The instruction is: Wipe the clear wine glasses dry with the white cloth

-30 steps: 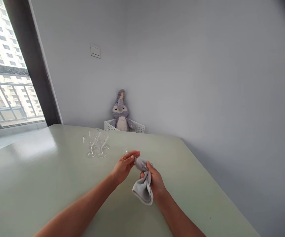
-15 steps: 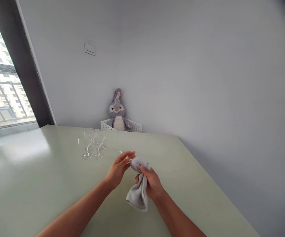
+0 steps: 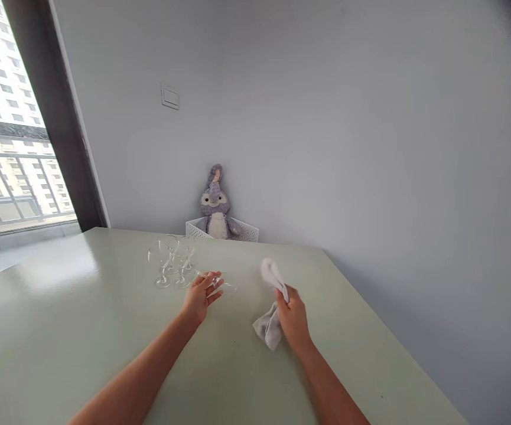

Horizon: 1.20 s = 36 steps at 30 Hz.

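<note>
My left hand point(image 3: 201, 295) is closed around a clear stemmed wine glass point(image 3: 225, 283), which lies tilted sideways in the fingers. Parts of this glass are hard to make out against the table. My right hand point(image 3: 292, 313) grips a light grey cloth point(image 3: 269, 328), bunched, with one folded end sticking up and the other hanging below the fingers. A gap separates the cloth from the held glass. Just beyond my left hand, several clear wine glasses point(image 3: 162, 268) stand upright in a cluster on the pale green table point(image 3: 237, 378).
At the table's far edge, a grey plush toy point(image 3: 217, 203) sits in a white perforated basket point(image 3: 250, 234). Walls border the table behind and to the right. A light switch point(image 3: 171, 98) is on the wall, and a window with a railing is at left.
The cloth has come out of the glass bowl and moved right with my right hand. My left hand has shifted left with the glass, towards the cluster. The camera view has shifted slightly.
</note>
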Tool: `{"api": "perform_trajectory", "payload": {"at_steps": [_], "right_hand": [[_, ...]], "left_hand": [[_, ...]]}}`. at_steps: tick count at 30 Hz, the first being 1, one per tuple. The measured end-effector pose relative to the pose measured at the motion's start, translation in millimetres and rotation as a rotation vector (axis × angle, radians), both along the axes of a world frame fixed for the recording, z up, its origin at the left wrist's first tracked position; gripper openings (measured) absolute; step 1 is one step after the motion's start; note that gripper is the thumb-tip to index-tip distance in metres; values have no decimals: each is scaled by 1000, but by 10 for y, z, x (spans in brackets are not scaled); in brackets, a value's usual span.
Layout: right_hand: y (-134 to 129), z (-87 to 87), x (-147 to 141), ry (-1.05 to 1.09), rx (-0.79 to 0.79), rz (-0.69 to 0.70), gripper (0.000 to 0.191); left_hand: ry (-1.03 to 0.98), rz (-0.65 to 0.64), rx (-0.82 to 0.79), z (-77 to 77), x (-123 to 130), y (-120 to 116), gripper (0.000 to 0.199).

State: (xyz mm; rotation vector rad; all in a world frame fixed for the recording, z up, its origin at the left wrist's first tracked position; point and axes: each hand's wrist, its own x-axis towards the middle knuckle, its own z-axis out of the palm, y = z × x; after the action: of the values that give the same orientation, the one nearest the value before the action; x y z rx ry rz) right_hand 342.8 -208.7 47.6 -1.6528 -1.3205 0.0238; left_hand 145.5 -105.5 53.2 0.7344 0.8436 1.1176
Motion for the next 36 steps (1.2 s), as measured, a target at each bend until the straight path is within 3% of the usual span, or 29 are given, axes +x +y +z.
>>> {"api": "perform_trajectory", "payload": {"at_steps": [2, 5, 8, 10, 14, 17, 19, 22, 27, 29, 31, 34, 36], "right_hand": [[-12, 6, -58, -226, 94, -8, 43], [-55, -8, -284, -538, 84, 298, 56], [-78, -23, -450, -521, 57, 461, 49], [-65, -33, -453, -290, 74, 450, 41], [18, -62, -332, 498, -31, 399, 40], [73, -66, -313, 1012, -126, 426, 39], [74, -45, -344, 1173, -111, 483, 35], [13, 13, -366, 1017, -32, 557, 32], [-107, 59, -219, 133, 60, 554, 33], [-113, 42, -161, -42, 91, 554, 35], [-96, 13, -147, -7, 116, 517, 31], [-69, -33, -211, 301, 90, 481, 20], [-70, -52, -268, 505, 19, 458, 22]], "left_hand": [[79, -13, 52, -46, 63, -70, 22], [142, -125, 142, -113, 188, -251, 22], [148, -240, 211, -112, 248, -397, 19], [120, -310, 250, -80, 250, -443, 17], [7, -407, 272, -22, 243, -456, 15], [-170, -390, 202, -14, 249, -422, 14], [-290, -348, 129, -21, 242, -383, 13], [-343, -301, 14, -43, 213, -331, 11], [-168, -507, -84, -98, 196, -353, 13], [-141, -562, -61, -100, 215, -396, 14], [-153, -554, 6, -78, 239, -442, 14], [-150, -498, 150, -14, 258, -487, 13], [-97, -485, 262, 26, 248, -471, 15]]}}
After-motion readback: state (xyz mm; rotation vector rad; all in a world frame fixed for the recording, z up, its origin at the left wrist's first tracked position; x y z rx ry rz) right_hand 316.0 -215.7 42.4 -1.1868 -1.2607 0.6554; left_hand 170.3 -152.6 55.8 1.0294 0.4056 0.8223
